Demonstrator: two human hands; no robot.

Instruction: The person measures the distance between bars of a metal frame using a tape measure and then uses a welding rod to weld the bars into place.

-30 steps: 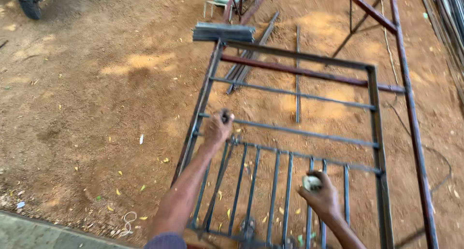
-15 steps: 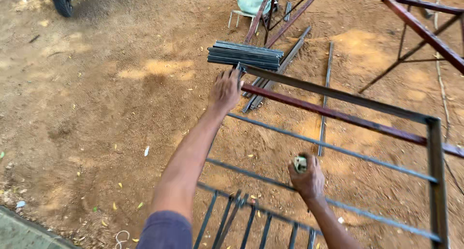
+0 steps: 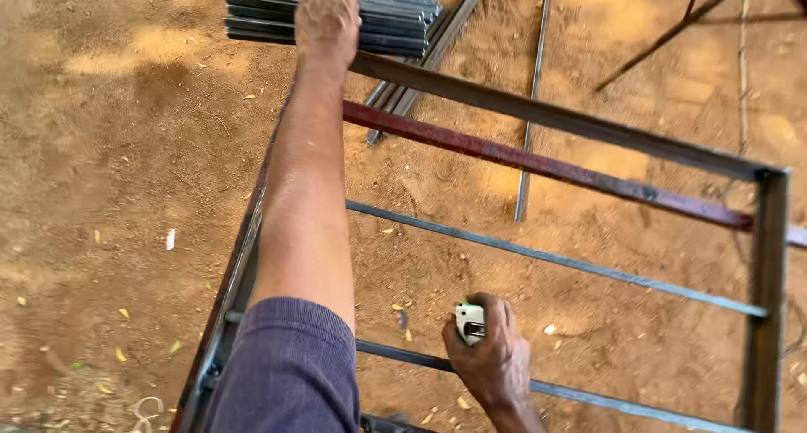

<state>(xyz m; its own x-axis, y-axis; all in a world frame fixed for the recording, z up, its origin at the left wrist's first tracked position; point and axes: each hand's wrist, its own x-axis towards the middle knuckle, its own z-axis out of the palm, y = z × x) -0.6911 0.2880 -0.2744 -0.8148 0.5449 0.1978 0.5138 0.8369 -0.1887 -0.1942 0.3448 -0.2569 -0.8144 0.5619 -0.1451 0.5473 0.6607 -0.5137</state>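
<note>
A short purple-grey sleeve [image 3: 290,366] covers the upper left arm; forearms bare.

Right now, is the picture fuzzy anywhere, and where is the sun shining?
Head view: the left hand on the metal frame looks slightly soft, and the right hand around a small white tool shows more clearly. Sunlit patches brighten the dirt ground at the upper left; the rest lies in shade.

Metal frame [image 3: 588,134] cut off right.

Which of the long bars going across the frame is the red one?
The red bar is second from the far end, just this side of the dark top bar that the left hand grips. The thin bars nearer are grey.
</note>
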